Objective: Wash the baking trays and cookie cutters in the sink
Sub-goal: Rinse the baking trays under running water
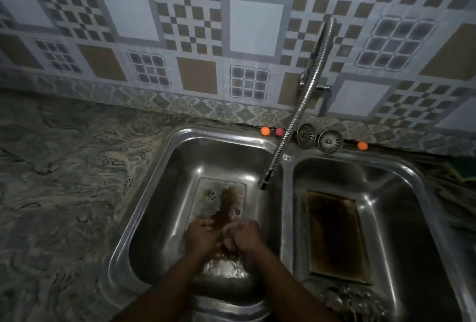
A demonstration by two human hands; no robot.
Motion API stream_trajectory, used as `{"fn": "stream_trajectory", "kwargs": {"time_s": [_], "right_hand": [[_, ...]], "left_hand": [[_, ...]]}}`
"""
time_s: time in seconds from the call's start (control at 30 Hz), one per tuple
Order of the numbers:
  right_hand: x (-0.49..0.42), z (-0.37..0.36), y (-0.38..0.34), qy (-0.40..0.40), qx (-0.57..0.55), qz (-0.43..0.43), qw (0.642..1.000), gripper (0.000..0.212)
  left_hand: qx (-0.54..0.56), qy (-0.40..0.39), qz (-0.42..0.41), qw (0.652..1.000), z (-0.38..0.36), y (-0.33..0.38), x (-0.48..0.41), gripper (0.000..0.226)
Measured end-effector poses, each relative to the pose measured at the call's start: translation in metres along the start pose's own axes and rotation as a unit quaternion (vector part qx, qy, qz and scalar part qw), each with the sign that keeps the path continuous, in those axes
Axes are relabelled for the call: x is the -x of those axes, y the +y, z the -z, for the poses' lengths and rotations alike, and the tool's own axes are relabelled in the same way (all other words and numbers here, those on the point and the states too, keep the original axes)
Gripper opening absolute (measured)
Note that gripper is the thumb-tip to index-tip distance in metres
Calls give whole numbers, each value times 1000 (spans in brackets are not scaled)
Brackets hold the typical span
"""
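Plainly, both hands are at work low in the middle of the frame, over the near end of a baking tray point(219, 193) that lies flat on the floor of the left basin point(159, 180), wet and streaked brown. The left hand point(203, 238) and right hand point(244, 235) are pressed close together with fingers curled inward, as if rubbing something small between them or lathering; what they pinch, if anything, I cannot tell (the spot is dark and blurred). The flexible faucet point(296, 115) bends down from the wall so its nozzle point(264, 184) hangs over this tray's far end, which probably explains why the washing goes on in this basin. A second tray point(334, 231), burnt dark in the middle, rests in the right basin point(401, 193) at centre right, likely parked there to wait its turn. A blurred heap point(353, 298) at the lower right may be the cutters; that is unclear.
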State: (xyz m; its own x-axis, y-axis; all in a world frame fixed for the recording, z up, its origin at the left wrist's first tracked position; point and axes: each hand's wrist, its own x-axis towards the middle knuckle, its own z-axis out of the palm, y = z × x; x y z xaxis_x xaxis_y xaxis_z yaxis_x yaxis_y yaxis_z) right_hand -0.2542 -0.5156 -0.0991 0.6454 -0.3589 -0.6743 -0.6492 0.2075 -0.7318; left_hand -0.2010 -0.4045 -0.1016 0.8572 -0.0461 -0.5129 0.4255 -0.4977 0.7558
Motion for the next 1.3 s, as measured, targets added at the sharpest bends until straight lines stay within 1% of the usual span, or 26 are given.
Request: {"fn": "stream_trajectory", "kwargs": {"time_s": [0.03, 0.1, 0.13, 0.17, 0.2, 0.27, 0.3, 0.37, 0.4, 0.43, 0.5, 0.53, 0.6, 0.63, 0.67, 0.73, 0.8, 0.87, 0.9, 0.97, 1.07, 1.13, 1.2, 1.3], "right_hand": [[-5, -6, 1, 23, -14, -7, 1000, 12], [-17, -14, 2, 85, 7, -17, 996, 34], [-26, -19, 4, 104, 26, -21, 994, 46], [-35, -25, 7, 111, 42, -29, 992, 53], [-42, -31, 12, 111, 50, -37, 992, 51], [-55, -43, 32, 119, 74, -48, 989, 34], [-58, -47, 44, 132, 74, -47, 987, 30], [-65, -48, 69, 154, 38, -62, 985, 39], [-67, -46, 78, 169, 9, -68, 983, 37], [-69, -44, 83, 192, 14, -73, 979, 32], [-68, -42, 68, 216, 56, -58, 973, 14], [-70, -41, 61, 207, 82, -52, 974, 6], [-77, -43, 60, 187, 138, -45, 972, 10], [-78, -45, 59, 183, 158, -34, 970, 11], [-76, -46, 58, 184, 156, -20, 970, 12], [-61, -45, 50, 199, 121, 29, 972, 11], [-45, -41, 35, 208, 96, 65, 971, 15], [-32, -39, 12, 191, 43, 63, 979, 9], [-25, -39, 1, 188, 27, 57, 980, 11], [-10, -37, -19, 192, 16, 62, 979, 11], [13, -34, -40, 211, 39, 106, 971, 14], [26, -33, -44, 231, 70, 120, 963, 16], [40, -31, -45, 241, 88, 139, 956, 23], [62, -25, -43, 252, 100, 160, 949, 23]], "left_hand": [[-27, -4, -3, 1000, 7, -3, -6, 17], [-103, -30, -37, 993, 21, -8, -20, 11], [-127, -42, -52, 990, 28, -13, -31, 9], [-129, -52, -59, 988, 36, -15, -41, 9], [-132, -62, -63, 987, 42, -21, -51, 11], [-181, -90, -86, 976, 48, -34, -67, 16], [-206, -94, -92, 970, 47, -44, -74, 21], [-245, -93, -86, 961, 42, -50, -73, 16], [-262, -86, -92, 957, 38, -53, -75, 17], [-270, -82, -102, 954, 34, -53, -76, 23], [-283, -84, -111, 949, 31, -46, -81, 37], [-283, -78, -102, 951, 32, -44, -84, 36], [-292, -79, -76, 950, 32, -50, -92, 25], [-291, -75, -58, 952, 34, -56, -93, 22], [-290, -67, -49, 953, 35, -64, -93, 20], [-276, -48, -44, 959, 34, -77, -92, 23], [-248, -31, -60, 966, 30, -77, -89, 21], [-223, -56, -51, 972, 26, -65, -80, 19], [-214, -68, -48, 973, 24, -59, -76, 20], [-174, -96, -54, 979, 20, -51, -66, 21], [-146, -150, -60, 976, 15, -32, -46, 30], [-101, -184, -48, 977, 12, -20, -33, 30], [-47, -208, -32, 977, 9, -10, -21, 28], [-23, -229, -23, 973, 5, -12, -13, 31]]}}
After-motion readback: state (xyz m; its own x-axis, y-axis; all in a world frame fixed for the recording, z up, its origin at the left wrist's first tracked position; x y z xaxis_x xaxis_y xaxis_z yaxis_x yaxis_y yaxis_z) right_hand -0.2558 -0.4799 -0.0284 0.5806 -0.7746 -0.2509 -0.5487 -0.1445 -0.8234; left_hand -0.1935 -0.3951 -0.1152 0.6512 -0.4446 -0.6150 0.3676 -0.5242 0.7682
